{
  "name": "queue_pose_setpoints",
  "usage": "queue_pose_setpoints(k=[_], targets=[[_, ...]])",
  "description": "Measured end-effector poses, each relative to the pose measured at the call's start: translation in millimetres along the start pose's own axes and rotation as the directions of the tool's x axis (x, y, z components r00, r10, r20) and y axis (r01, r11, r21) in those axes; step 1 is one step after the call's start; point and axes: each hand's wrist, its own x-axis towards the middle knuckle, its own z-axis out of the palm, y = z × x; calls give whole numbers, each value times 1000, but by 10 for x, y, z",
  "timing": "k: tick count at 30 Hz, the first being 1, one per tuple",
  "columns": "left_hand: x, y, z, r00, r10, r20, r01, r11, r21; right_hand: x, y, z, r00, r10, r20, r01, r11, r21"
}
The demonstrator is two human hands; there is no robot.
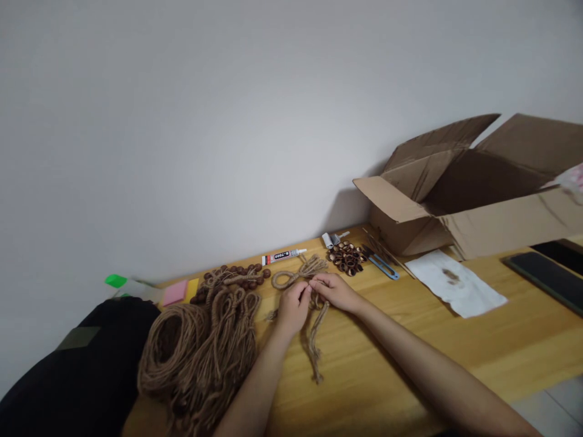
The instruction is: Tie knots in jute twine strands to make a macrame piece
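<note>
My left hand and my right hand meet at the middle of a wooden table, both with fingers pinched on a knotted piece of jute rope. The rope forms a loop and a frayed bow beyond my fingers. Its tail hangs toward me and ends in a frayed tip. To the left lies a big coil of jute twine with several looped rope pieces. Brown wooden beads lie behind it.
An open cardboard box stands at the back right. Near it are a glue tube, a pile of brown rings, a blue cutter, stained white paper, dark flat devices. Pink and yellow pads and a black bag lie left.
</note>
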Motion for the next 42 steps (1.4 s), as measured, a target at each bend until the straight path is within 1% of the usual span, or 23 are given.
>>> queue_pose_setpoints(k=[8, 18, 28, 42], targets=[[1, 12, -11, 1000, -10, 5, 9, 1000, 14, -6, -8, -6, 1000, -12, -1, 12, 1000, -9], [0, 13, -12, 1000, -4, 8, 4, 1000, 18, 15, 47, -2, 1000, -24, 0, 24, 999, -41], [4, -11, -4, 1000, -8, 3, 8, 1000, 20, 1, 23, -3, 999, -50, -8, 49, 997, -52], [0, -10, -2, 1000, 0, -6, 0, 1000, 17, 5, 26, -6, 999, -36, 7, 36, 998, -43]])
